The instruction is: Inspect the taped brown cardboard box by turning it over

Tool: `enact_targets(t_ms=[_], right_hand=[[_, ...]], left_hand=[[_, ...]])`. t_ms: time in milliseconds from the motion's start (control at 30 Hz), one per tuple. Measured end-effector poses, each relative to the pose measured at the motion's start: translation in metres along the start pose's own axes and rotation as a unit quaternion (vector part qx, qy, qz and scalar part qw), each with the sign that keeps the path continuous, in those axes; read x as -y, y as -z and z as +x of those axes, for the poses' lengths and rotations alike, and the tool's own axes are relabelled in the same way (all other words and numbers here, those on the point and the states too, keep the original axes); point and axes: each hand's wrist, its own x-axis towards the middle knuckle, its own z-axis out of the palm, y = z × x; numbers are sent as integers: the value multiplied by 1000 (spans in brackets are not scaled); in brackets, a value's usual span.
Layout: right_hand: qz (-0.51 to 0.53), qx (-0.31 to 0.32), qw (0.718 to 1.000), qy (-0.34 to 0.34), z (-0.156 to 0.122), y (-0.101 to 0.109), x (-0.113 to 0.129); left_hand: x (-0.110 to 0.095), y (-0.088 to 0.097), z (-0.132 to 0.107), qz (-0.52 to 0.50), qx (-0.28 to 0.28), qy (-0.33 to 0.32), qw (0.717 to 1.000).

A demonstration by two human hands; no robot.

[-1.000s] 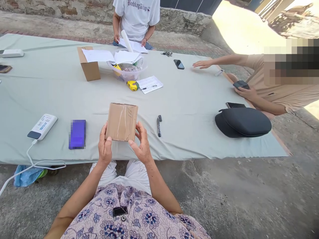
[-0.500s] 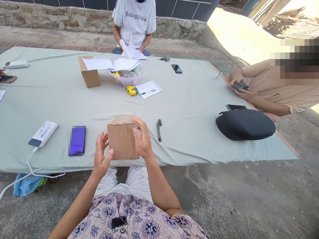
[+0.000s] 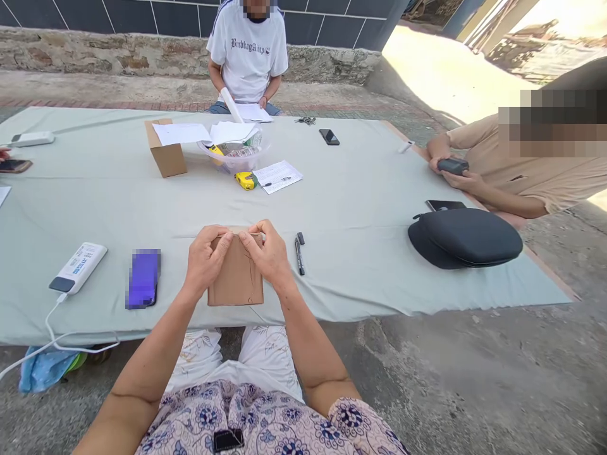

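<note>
A small brown cardboard box [image 3: 236,278] stands at the near edge of the table, with pen lines on the side facing me. My left hand [image 3: 209,258] grips its upper left edge, thumb on the near face. On the upper right edge, my right hand [image 3: 266,253] holds the box the same way, and the two thumbs almost meet at the top. The fingers behind the box are partly hidden. Just right of my right hand lies a black marker [image 3: 299,256] beside its cap [image 3: 300,238].
A purple phone [image 3: 143,278] and a white power bank [image 3: 79,268] with a cable lie left. Farther back are another carton [image 3: 168,161], a plastic basin [image 3: 232,164] with papers, and a yellow tape measure [image 3: 246,181]. A black case [image 3: 469,238] lies right. Two people sit around the table.
My left hand has moved from beside the box up onto its top left edge and closed on it. My right hand has shifted inward along the top.
</note>
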Motion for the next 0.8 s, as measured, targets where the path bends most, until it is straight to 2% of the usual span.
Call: enact_targets(t_ms=[133,400,633,800], right_hand=[[-17,10,1000,-7,16,-6,7],[32,16,999,-11,41,-11,-8],[9,28,999,-17,74,-24,-16],[1,41,999,-27,87,-28,-20]], left_hand=[[4,3,13,0,4,53,999],[2,0,42,11,31,110,993],[19,-2,69,24,38,131,990],[26,-3,78,42,38,141,988]])
